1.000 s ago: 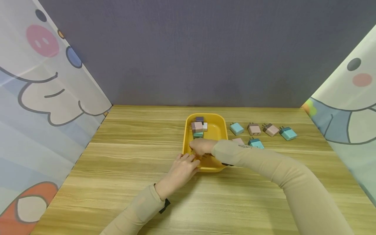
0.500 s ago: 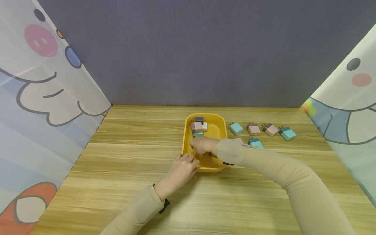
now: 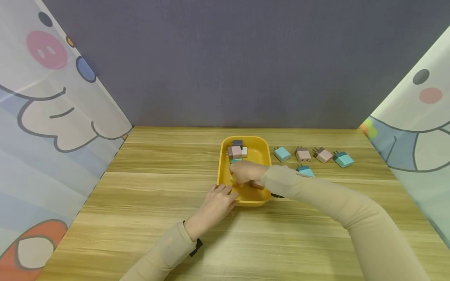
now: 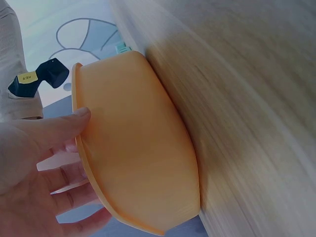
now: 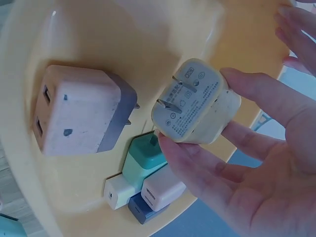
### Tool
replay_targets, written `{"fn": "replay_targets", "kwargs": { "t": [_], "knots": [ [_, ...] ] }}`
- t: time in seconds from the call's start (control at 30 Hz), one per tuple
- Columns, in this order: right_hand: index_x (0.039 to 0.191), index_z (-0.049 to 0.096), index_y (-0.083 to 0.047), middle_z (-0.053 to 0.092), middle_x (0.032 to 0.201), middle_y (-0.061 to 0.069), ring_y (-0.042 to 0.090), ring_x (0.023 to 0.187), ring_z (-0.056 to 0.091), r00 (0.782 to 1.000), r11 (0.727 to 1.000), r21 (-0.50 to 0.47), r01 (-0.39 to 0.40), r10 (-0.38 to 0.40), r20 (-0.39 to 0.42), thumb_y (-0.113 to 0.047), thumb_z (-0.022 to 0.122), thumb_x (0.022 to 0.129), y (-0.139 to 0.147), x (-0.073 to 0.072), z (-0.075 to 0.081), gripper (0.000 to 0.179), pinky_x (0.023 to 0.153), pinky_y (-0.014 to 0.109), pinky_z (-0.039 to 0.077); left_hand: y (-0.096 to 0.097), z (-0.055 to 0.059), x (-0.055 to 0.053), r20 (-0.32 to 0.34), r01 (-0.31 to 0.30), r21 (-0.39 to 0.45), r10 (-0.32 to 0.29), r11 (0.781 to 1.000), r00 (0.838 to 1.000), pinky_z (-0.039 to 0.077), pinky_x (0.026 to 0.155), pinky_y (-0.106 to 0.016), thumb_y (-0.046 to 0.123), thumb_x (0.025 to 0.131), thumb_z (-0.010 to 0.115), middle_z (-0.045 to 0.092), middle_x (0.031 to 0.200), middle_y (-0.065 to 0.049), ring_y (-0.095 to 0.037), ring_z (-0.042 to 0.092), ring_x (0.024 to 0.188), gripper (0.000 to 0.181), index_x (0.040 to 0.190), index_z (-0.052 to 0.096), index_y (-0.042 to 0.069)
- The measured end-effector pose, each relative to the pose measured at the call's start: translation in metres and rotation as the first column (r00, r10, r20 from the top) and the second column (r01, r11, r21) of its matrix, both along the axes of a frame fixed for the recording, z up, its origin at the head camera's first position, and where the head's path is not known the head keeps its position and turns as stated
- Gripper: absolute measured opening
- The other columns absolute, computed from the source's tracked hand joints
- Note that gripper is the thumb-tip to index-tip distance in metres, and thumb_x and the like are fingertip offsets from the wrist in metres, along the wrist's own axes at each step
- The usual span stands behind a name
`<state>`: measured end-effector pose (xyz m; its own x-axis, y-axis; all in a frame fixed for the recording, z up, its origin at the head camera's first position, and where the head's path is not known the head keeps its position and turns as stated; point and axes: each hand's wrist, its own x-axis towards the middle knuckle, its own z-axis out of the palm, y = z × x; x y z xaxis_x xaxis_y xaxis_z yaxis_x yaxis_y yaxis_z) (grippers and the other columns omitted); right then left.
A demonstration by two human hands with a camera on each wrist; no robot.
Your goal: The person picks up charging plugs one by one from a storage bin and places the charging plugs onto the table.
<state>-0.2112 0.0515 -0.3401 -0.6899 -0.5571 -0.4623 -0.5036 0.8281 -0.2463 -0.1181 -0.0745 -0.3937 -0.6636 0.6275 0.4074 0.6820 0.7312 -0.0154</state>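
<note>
My right hand (image 3: 246,171) is low inside the yellow plastic bin (image 3: 261,156). It pinches a cream-white charger plug (image 5: 190,106) between thumb and fingers, the two metal prongs and printed face turned toward the right wrist camera. My left hand (image 3: 216,205) grips the bin's near-left rim, thumb on the outer wall and fingers over the inside, as the left wrist view shows. Beside the held plug lies a pink charger plug (image 5: 79,111) with a mauve prong end. Grouped at the bin's far end are a teal plug (image 5: 144,160), a pale pink one (image 5: 163,187), a white one (image 5: 118,191) and a dark blue one (image 5: 144,208).
On the wooden table (image 3: 158,168), right of the bin, lie several more charger plugs: a light blue one (image 3: 282,154), a pink one (image 3: 303,154), another pink one (image 3: 322,155) and a teal one (image 3: 343,159). A dark wall (image 3: 246,70) stands behind.
My right hand has shifted slightly right inside the bin with the cream-white plug. The pink plug under its wrist now shows more. My left hand stays on the rim.
</note>
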Motion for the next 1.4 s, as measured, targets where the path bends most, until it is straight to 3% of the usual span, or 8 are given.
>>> {"fn": "replay_targets", "kwargs": {
  "t": [0.37,0.7,0.93,1.1,1.4],
  "knots": [
    [0.083,0.054,-0.008,0.053,0.072,0.000,0.014,0.063,0.047,0.998,0.999,-0.038,-0.032,0.030,-0.062,-0.017,0.056,0.087,0.010,0.004,0.004,0.010,0.060,0.026,0.039,-0.001,-0.002,0.000,0.001,0.007,-0.003,-0.007,1.000,1.000,0.037,0.063,-0.029,0.026,0.074,0.070,0.053,0.072,0.002,-0.013,0.048,0.066,0.014,0.079,0.061,0.016],
    [0.100,0.059,-0.004,0.061,0.092,0.003,0.014,0.075,0.054,0.996,0.997,-0.070,-0.030,0.024,-0.080,-0.018,0.060,0.085,0.017,0.007,0.008,0.021,0.072,0.029,0.045,-0.001,-0.002,0.000,-0.001,0.007,-0.006,-0.007,1.000,1.000,0.037,0.063,-0.029,0.026,0.074,0.070,0.052,0.071,0.003,-0.013,0.047,0.065,0.015,0.077,0.060,0.016],
    [0.109,0.056,-0.001,0.060,0.094,0.008,0.016,0.062,0.057,0.996,0.994,-0.105,-0.003,-0.006,-0.086,-0.016,0.064,0.081,0.025,0.008,0.008,0.033,0.070,0.026,0.044,-0.001,-0.002,-0.001,-0.003,0.004,-0.011,-0.004,1.000,1.000,0.037,0.064,-0.029,0.026,0.074,0.070,0.052,0.071,0.002,-0.014,0.048,0.065,0.015,0.077,0.060,0.016],
    [0.112,0.055,-0.001,0.057,0.106,0.011,0.018,0.083,0.051,0.991,0.990,-0.142,0.025,-0.043,-0.125,-0.017,0.065,0.079,0.030,0.011,0.008,0.038,0.077,0.032,0.042,-0.001,-0.002,0.000,0.007,0.001,-0.012,-0.001,1.000,1.000,0.038,0.065,-0.030,0.025,0.074,0.070,0.053,0.073,0.002,-0.014,0.049,0.067,0.014,0.079,0.061,0.016],
    [0.113,0.056,-0.001,0.055,0.111,0.013,0.020,0.089,0.051,0.983,0.977,-0.204,0.061,-0.095,-0.160,-0.016,0.066,0.077,0.040,0.011,0.009,0.041,0.074,0.032,0.043,-0.001,-0.001,0.000,0.013,-0.003,-0.020,0.004,1.000,1.000,0.039,0.065,-0.030,0.026,0.076,0.068,0.055,0.075,0.002,-0.014,0.050,0.069,0.013,0.081,0.062,0.016]
  ]
}}
